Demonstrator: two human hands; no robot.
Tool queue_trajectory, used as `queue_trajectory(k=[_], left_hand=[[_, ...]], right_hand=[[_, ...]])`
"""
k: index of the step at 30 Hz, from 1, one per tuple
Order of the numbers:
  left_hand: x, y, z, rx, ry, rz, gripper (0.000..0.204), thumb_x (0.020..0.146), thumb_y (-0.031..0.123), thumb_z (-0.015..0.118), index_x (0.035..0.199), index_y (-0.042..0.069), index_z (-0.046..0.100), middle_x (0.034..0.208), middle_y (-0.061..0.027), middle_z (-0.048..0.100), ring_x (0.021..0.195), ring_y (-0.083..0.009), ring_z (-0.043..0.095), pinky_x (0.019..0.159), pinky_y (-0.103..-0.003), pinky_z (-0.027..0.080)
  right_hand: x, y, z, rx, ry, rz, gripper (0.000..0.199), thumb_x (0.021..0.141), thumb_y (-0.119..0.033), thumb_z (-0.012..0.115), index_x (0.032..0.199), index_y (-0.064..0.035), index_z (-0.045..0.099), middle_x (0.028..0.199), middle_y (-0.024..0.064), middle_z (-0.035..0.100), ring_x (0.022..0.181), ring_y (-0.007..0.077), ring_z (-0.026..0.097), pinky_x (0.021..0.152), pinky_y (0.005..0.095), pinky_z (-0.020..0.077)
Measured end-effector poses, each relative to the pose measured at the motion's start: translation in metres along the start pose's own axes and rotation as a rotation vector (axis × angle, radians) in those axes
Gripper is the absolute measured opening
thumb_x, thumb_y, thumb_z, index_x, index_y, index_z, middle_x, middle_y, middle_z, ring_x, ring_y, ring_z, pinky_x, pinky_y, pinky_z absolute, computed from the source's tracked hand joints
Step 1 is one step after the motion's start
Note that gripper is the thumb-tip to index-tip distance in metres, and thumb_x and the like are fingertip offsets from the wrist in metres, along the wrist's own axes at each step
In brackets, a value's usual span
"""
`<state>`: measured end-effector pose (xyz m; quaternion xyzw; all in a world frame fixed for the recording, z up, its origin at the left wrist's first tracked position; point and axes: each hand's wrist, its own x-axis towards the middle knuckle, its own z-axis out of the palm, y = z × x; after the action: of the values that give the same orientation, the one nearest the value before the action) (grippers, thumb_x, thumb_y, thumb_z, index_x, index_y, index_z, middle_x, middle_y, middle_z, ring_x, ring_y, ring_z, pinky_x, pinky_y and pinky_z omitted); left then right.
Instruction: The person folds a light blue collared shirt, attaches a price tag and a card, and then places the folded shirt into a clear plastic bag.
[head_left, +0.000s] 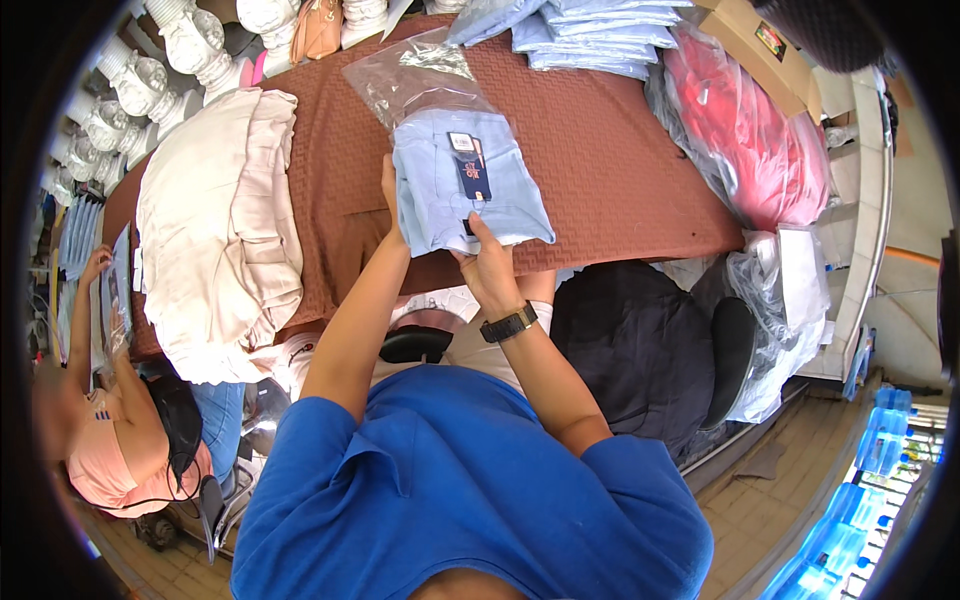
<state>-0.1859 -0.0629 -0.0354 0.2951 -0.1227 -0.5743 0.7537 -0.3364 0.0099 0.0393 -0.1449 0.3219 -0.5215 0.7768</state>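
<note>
A folded light-blue shirt (465,185) with a dark hang tag sits half inside a clear plastic bag (420,80) over the brown textured tablecloth (600,150). My left hand (391,200) grips the shirt's left edge, fingers tucked behind it. My right hand (488,265), with a black watch on the wrist, holds the shirt's lower edge from below, thumb on top. The bag's open end lies toward me and its empty crumpled part extends away across the table.
A stack of bagged light-blue shirts (590,35) lies at the table's far edge. A cream garment pile (215,230) is at left, bagged red clothing (745,140) at right, a dark bundle (630,340) below. Another person (110,420) in a pink top stands at left holding a bagged item.
</note>
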Motion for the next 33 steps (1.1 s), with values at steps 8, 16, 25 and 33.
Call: queue_trajectory(k=[8,16,25,33], left_hand=[[-0.107,0.020,0.012,0.143,-0.154,-0.166,0.064,0.108,0.051,0.035,0.151,0.003,0.039,0.145,-0.0134,0.054,0.128,-0.0298,0.056,0.100,-0.044,0.050],[-0.132,0.020,-0.002,0.388,0.187,-0.095,0.045,0.105,0.027,0.055,0.138,-0.002,0.045,0.134,-0.0148,0.056,0.116,-0.0256,0.061,0.096,-0.044,0.056],[-0.119,0.047,0.003,0.091,0.124,-0.039,0.038,0.100,0.011,0.063,0.135,0.002,0.051,0.130,-0.0097,0.062,0.118,-0.0196,0.063,0.103,-0.037,0.053],[-0.117,0.033,0.021,0.127,0.142,-0.185,0.040,0.096,0.010,0.068,0.132,0.002,0.054,0.127,-0.0091,0.064,0.115,-0.0212,0.063,0.100,-0.039,0.052]], right_hand=[[0.033,0.048,-0.025,-0.397,0.075,-0.307,0.043,0.101,-0.011,0.063,0.139,-0.0018,0.044,0.131,0.0116,0.056,0.117,0.0217,0.058,0.093,0.0372,0.0540],[-0.015,0.026,0.016,-0.504,-0.069,0.062,0.050,0.099,-0.024,0.068,0.137,0.0017,0.046,0.130,0.0134,0.057,0.118,0.0218,0.058,0.093,0.0392,0.0539],[-0.003,0.006,-0.038,-0.571,0.184,-0.300,0.051,0.096,-0.021,0.073,0.132,0.0044,0.048,0.099,0.0100,0.064,0.086,0.0132,0.058,0.072,0.0258,0.0478],[-0.008,-0.004,-0.023,-1.054,0.105,-0.269,0.044,0.095,-0.029,0.072,0.111,0.0099,0.059,0.096,0.0166,0.065,0.083,0.0183,0.056,0.072,0.0341,0.0473]])
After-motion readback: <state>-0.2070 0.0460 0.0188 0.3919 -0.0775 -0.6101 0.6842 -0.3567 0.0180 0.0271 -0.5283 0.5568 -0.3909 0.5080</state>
